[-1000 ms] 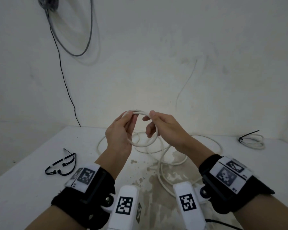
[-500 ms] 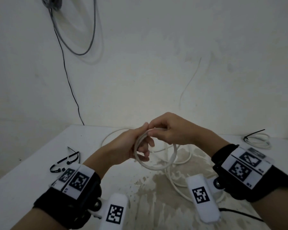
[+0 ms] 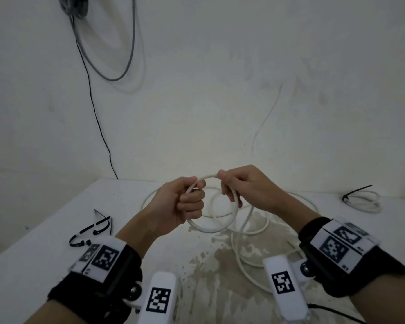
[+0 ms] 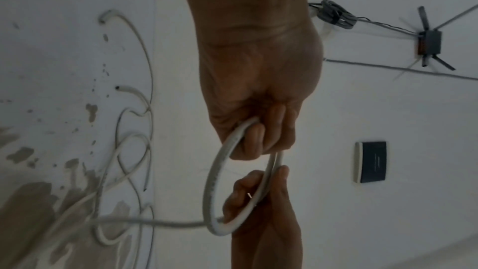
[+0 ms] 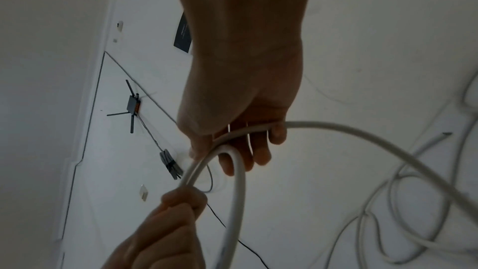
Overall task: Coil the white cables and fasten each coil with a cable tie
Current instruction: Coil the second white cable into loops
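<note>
A small coil of white cable [image 3: 216, 228] hangs in the air above the white table [image 3: 33, 265]. My left hand [image 3: 187, 202] grips the coil's left side in a fist [image 4: 261, 136]. My right hand [image 3: 232, 185] pinches the top right of the loop [image 5: 243, 146], and the cable's free length [image 5: 388, 146] trails from it down to the loose white cable [image 3: 246, 260] lying on the table. Black cable ties [image 3: 89, 232] lie at the table's left. A finished white coil [image 3: 362, 201] with a black tie lies at the far right.
The table stands in a corner between white walls. A grey cable loop [image 3: 117, 54] and a thin black wire [image 3: 98, 122] hang on the back wall. Worn brownish patches [image 3: 211, 272] mark the tabletop near me.
The left hand has turned and closed into a fist on the coil. The right hand has moved up and right along the loop, laying on another turn.
</note>
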The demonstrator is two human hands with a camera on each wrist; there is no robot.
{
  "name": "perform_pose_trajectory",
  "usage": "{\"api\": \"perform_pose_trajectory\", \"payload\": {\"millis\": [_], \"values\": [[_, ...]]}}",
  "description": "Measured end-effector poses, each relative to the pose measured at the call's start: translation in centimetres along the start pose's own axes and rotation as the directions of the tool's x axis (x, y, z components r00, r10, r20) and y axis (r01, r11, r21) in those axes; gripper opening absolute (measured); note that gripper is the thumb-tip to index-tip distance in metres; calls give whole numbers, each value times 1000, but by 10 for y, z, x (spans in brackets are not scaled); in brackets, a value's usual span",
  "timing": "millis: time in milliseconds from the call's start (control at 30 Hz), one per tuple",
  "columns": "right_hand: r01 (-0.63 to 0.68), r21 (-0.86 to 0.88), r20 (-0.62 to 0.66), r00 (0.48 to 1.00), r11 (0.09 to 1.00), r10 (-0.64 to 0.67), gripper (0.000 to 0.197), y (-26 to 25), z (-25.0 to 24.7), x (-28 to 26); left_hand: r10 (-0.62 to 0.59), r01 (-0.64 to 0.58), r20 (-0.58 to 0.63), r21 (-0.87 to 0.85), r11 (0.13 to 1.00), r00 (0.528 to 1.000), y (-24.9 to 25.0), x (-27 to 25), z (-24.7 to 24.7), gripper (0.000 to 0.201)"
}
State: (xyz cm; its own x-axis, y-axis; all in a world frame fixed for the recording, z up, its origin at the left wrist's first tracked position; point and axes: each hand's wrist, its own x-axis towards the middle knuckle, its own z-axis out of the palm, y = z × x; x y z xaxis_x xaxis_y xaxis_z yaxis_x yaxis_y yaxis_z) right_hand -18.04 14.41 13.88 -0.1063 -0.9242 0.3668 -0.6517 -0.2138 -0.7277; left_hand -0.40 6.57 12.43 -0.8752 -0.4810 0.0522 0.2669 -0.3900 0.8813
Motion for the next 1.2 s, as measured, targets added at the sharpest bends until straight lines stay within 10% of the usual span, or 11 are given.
{"api": "perform_pose_trajectory", "payload": {"millis": [333, 567, 767, 967, 1200], "values": [[-71, -49, -235, 970, 996, 58, 59, -9, 20, 8, 16, 38, -230, 229, 973, 973, 1, 7, 12, 44], [-209, 292, -67, 969, 933, 238, 53, -4, 21, 2, 169, -216, -303, -129, 968, 938, 3, 9, 10, 46], [-306, 114, 39, 952, 945, 304, 20, 37, 37, -32, 400, -570, -532, -202, 797, 747, 35, 10, -4, 44], [97, -619, 286, 952, 780, 108, 47, 18, 40, -33, 629, -555, -484, 307, 773, 608, 13, 19, 14, 34], [559, -708, 352, 809, 432, -471, 15, -13, 19, -17, 664, -346, -57, 819, 458, 746, -17, 19, 14, 17]]}}
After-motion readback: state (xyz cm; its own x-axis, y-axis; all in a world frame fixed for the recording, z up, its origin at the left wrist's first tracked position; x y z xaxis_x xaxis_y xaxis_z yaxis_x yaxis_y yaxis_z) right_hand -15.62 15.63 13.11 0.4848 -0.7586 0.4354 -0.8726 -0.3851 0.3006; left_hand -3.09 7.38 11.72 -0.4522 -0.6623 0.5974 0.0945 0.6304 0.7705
